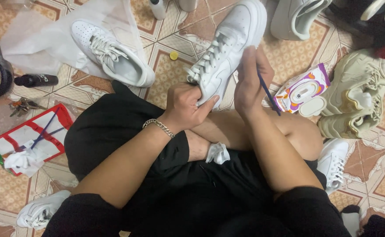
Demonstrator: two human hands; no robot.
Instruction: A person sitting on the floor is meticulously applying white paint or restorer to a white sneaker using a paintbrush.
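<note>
A white lace-up sneaker [227, 48] is held up over my crossed legs, toe pointing away. My left hand [184, 106], with a silver chain bracelet on the wrist, grips its heel end from below. My right hand [248, 81] rests against the sneaker's side and holds a thin dark blue stick [268, 94], like a brush handle, slanting down to the right. A crumpled white cloth [217, 153] lies on my black shorts.
A second white sneaker [113, 55] lies on clear plastic at the upper left. More white and cream shoes [357, 101] sit to the right, beside a wipes pack [300, 90]. A black bottle [36, 80], keys [22, 105] and a red-edged sheet [30, 138] lie left.
</note>
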